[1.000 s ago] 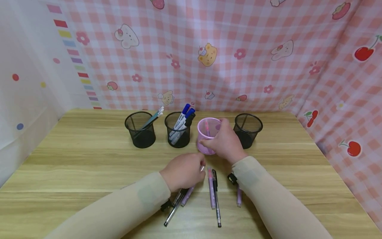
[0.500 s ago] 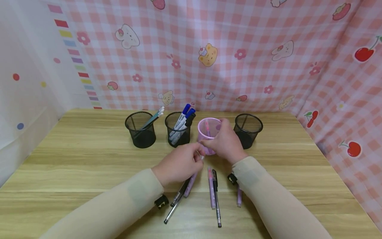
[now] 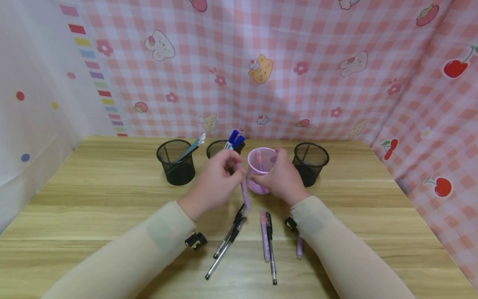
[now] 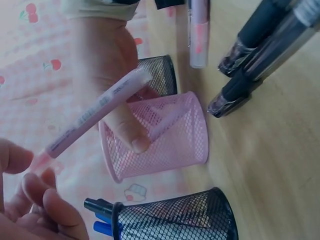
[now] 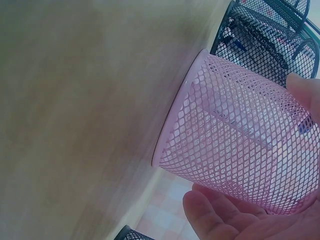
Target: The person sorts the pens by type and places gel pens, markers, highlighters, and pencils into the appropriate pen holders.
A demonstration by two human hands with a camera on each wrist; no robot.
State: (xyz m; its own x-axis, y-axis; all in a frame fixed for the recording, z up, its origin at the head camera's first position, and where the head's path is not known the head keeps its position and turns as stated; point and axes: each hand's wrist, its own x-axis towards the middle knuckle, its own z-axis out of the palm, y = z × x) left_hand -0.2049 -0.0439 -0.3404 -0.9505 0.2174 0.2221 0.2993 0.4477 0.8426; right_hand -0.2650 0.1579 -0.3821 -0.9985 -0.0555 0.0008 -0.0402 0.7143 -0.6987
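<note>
Two hands are seen over a wooden table (image 3: 93, 195), both at work around a pink mesh cup (image 3: 260, 169) standing near table centre. The cup is clasped by the right hand (image 3: 282, 177), fingers curled round its wall from the 3 o'clock side; a pink pen is already seen inside it. A lilac pen (image 3: 244, 189) is pinched in the fingertips of the left hand (image 3: 213, 182), lifted off the table and hanging tip-down just at 9 o'clock of the cup. From the left wrist view the pen (image 4: 95, 115) is seen slanting across the cup's mouth (image 4: 155, 135). Three black mesh cups are ranged in the same row: one with pencils (image 3: 176, 162), one with blue markers (image 3: 218, 149), one at the cup's 3 o'clock (image 3: 310, 160). Loose pens (image 3: 269, 241) are left lying at 6 o'clock.
</note>
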